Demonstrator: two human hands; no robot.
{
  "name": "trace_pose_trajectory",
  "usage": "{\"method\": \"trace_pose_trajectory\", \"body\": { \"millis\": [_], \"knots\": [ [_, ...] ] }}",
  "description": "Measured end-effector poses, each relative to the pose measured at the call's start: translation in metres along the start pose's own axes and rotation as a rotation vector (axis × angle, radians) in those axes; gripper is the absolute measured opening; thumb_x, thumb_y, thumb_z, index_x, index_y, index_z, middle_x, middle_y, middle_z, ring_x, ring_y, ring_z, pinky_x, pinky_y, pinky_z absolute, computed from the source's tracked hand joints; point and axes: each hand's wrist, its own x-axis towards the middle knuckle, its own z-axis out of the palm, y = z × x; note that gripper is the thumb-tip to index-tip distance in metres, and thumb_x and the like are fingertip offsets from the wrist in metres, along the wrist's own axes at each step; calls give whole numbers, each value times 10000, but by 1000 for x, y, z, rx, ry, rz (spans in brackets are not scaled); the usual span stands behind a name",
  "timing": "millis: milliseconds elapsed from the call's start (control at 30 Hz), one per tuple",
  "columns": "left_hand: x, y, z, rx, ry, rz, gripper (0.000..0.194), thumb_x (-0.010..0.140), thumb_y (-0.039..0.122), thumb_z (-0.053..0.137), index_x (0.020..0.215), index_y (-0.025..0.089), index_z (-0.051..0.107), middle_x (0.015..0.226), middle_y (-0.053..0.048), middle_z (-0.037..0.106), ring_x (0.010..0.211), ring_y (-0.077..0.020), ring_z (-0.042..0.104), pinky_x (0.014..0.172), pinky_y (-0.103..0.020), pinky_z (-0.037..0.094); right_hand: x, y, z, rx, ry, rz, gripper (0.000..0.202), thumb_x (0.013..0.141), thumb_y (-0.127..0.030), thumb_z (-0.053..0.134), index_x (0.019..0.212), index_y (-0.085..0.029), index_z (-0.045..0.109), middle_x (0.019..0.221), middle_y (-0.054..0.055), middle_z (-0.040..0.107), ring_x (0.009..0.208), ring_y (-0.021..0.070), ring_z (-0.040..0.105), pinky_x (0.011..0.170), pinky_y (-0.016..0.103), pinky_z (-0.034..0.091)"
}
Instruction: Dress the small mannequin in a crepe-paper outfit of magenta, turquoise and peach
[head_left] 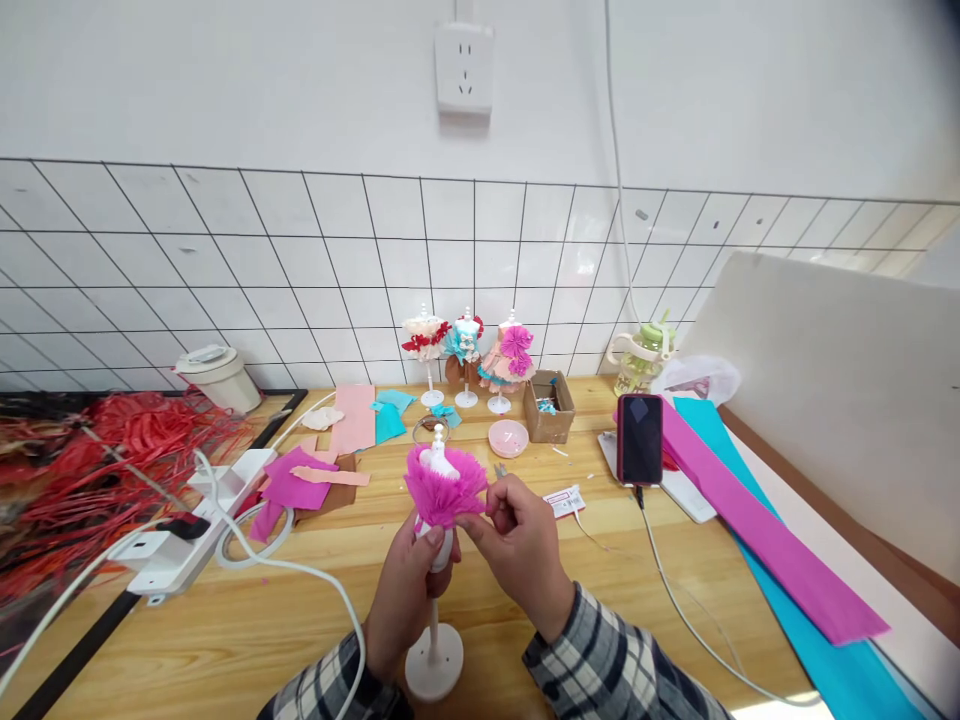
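Note:
A small white mannequin stand (434, 662) is upright at the front middle of the table. My left hand (405, 590) is wrapped round its lower body, with the thumb in front. Ruffled magenta crepe paper (444, 492) circles the mannequin's upper body. At the right edge of that ruffle, my right hand (523, 540) pinches the paper between thumb and index finger. Behind stand three dressed mannequins: one in cream and red (426, 342), one in blue and brown (465, 345), one in peach with magenta flowers (510, 358).
A power strip (180, 545) with cables and red strands (135, 450) lie left, near paper scraps (300, 480). A pink dish (508, 438) and cardboard box (550, 410) sit behind my hands. Right are a phone (640, 440), a green bottle (642, 360) and long magenta paper (772, 530).

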Motion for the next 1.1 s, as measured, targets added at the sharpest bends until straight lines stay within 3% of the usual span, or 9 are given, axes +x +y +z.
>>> {"method": "trace_pose_trajectory", "body": {
  "millis": [200, 367, 500, 633, 700, 800, 967, 1100],
  "knots": [
    [-5, -5, 0, -54, -142, -68, 387, 741, 528, 598, 649, 164, 504, 515, 55, 390, 397, -26, 157, 381, -192, 86, 5, -3, -5, -8, 47, -18, 355, 742, -394, 687, 606, -204, 418, 515, -77, 364, 468, 76, 319, 450, 208, 256],
    [-4, 0, 1, 37, -122, -71, 432, 747, 558, 564, 600, 162, 478, 458, 78, 306, 382, -27, 136, 372, -187, 77, 0, -1, -8, -32, 96, -65, 306, 773, -366, 654, 626, -210, 436, 503, -77, 361, 447, 79, 322, 439, 214, 253],
    [-1, 4, -2, 181, -40, -17, 394, 743, 535, 578, 622, 177, 468, 457, 77, 334, 375, -35, 163, 375, -192, 92, -8, 2, -11, -171, 227, -329, 269, 809, -300, 624, 632, -215, 440, 525, -52, 408, 490, 102, 385, 493, 239, 282],
    [-1, 4, -4, 202, 4, 16, 365, 741, 512, 595, 643, 189, 456, 487, 64, 393, 378, -39, 198, 384, -193, 118, -13, 2, -13, -302, 30, -629, 165, 828, -296, 605, 701, -224, 527, 569, -9, 541, 548, 139, 457, 552, 279, 313],
    [-3, 2, -4, 202, 14, 18, 360, 732, 519, 606, 668, 196, 461, 489, 62, 409, 378, -43, 216, 385, -191, 135, -13, 0, -13, -296, -86, -625, 124, 860, -289, 545, 757, -223, 565, 633, 12, 596, 589, 151, 488, 578, 289, 332],
    [-6, -2, -4, 241, -5, 22, 374, 718, 546, 616, 711, 198, 481, 492, 51, 444, 383, -52, 258, 384, -187, 171, -12, -4, -12, -267, -142, -569, 167, 887, -243, 453, 791, -209, 585, 705, 35, 622, 657, 165, 514, 619, 296, 355],
    [-5, -5, -5, 313, -23, 59, 410, 704, 576, 615, 710, 188, 484, 489, 40, 472, 394, -62, 293, 390, -186, 210, -11, -4, -12, -335, -119, -541, 184, 868, -205, 443, 737, -200, 571, 680, 38, 591, 661, 170, 501, 614, 298, 343],
    [-4, 2, -5, 458, 110, 186, 284, 696, 429, 683, 723, 187, 537, 574, 10, 566, 487, -119, 439, 476, -223, 353, -12, -4, -14, -285, -26, -495, 194, 866, -228, 462, 693, -202, 547, 641, 27, 581, 636, 156, 504, 603, 289, 330]
  ]
}}
